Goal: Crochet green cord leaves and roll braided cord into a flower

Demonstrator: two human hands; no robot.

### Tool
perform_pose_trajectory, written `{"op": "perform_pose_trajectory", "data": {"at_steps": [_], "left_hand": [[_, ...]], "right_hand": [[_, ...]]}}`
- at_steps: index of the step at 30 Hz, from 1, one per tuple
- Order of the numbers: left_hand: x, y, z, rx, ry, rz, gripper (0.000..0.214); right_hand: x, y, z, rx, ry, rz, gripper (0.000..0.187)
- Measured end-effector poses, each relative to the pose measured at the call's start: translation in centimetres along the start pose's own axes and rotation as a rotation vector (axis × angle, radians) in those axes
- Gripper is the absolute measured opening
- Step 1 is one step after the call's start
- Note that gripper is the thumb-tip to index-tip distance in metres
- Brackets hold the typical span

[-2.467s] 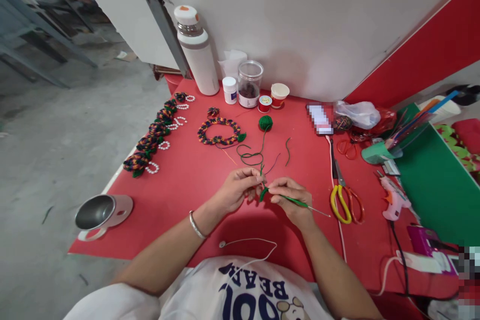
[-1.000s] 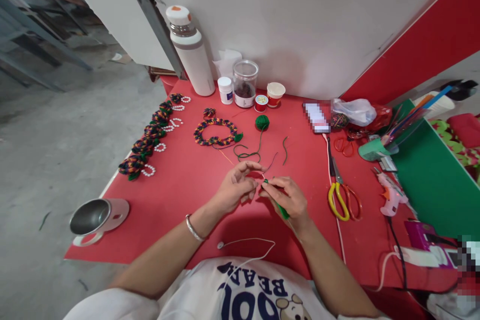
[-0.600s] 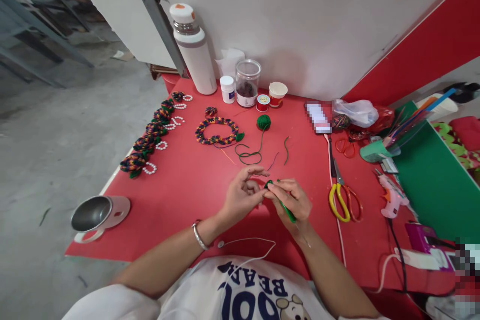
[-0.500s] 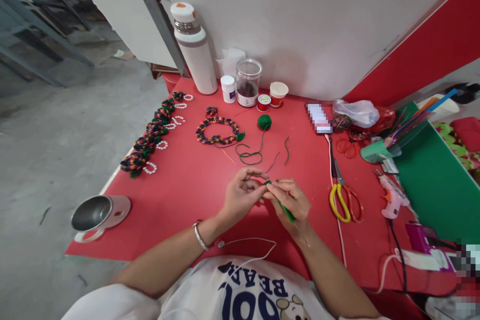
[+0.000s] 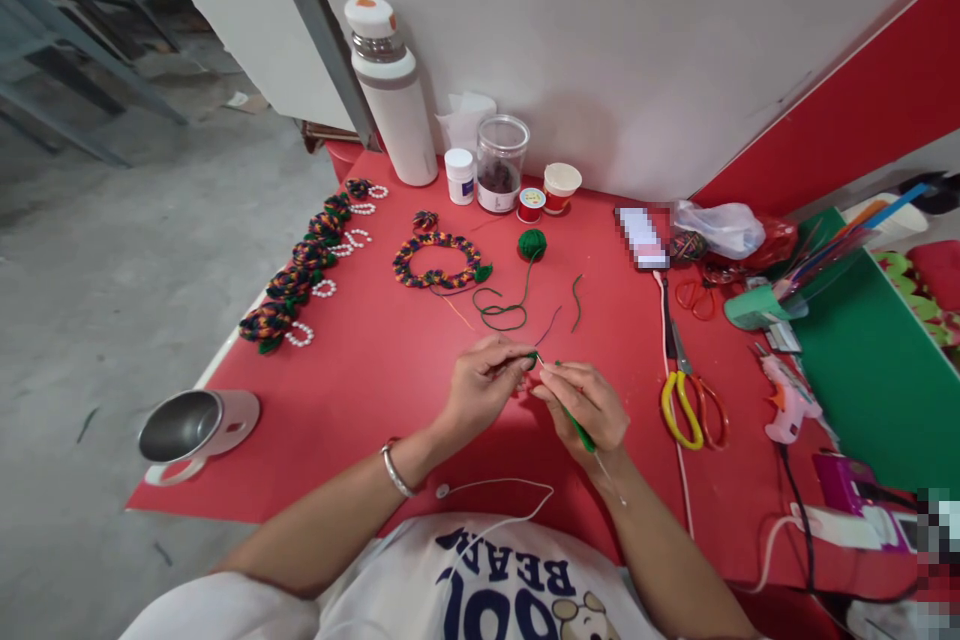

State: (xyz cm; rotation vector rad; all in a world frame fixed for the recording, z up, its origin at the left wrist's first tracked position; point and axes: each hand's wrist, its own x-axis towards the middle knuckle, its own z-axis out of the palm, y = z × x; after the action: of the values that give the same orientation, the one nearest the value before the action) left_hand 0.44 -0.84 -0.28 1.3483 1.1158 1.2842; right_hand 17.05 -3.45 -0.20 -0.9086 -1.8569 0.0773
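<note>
Pinching the green yarn over the table, the left hand sits just left of the right hand, which grips the hook. Slanting, the hook points up-left at the yarn; whether it enters, I cannot tell.

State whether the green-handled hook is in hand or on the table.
In hand: the right hand grips the green-handled hook, its tip at the green yarn pinched in the left hand.
</note>
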Motion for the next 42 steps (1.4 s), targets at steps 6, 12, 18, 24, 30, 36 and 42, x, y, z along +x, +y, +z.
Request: {"op": "perform_pose_trajectory", "data": {"at_steps": [6, 12, 18, 24, 30, 36, 42], "left_hand": [[0.3, 0.2, -0.5, -0.047, -0.125, -0.021, 0.023], [0.7, 0.1, -0.7, -0.190, -0.239, -0.155, 0.030], [0.6, 0.4, -0.5, -0.156, -0.184, -0.139, 0.028], [0.4, 0.6, -0.1, -0.110, -0.078, -0.135, 0.018], [0.2, 0.2, 0.1, -0.164, -0.086, -0.207, 0.020], [0.2, 0.1, 0.1, -0.142, -0.116, -0.185, 0.023], [0.4, 0.0, 0.0, -0.145, -0.138, -0.213, 0.022]], "right_hand": [[0.5, -0.5, -0.6, 0.148, 0.010, 0.238, 0.024], [0.9, -0.3, -1.3, 0.265, -0.024, 0.518, 0.013], [1.1, -0.6, -1.2, 0.216, -0.012, 0.346, 0.017], [0.7, -0.2, -0.8, -0.005, -0.049, -0.013, 0.036], [-1.0, 0.8, -0.5, -0.116, -0.130, -0.078, 0.046], [-1.3, 0.9, -0.2, -0.118, -0.097, -0.028, 0.041], [0.1, 0.6, -0.3, -0.152, -0.130, 0.077, 0.032]]}}
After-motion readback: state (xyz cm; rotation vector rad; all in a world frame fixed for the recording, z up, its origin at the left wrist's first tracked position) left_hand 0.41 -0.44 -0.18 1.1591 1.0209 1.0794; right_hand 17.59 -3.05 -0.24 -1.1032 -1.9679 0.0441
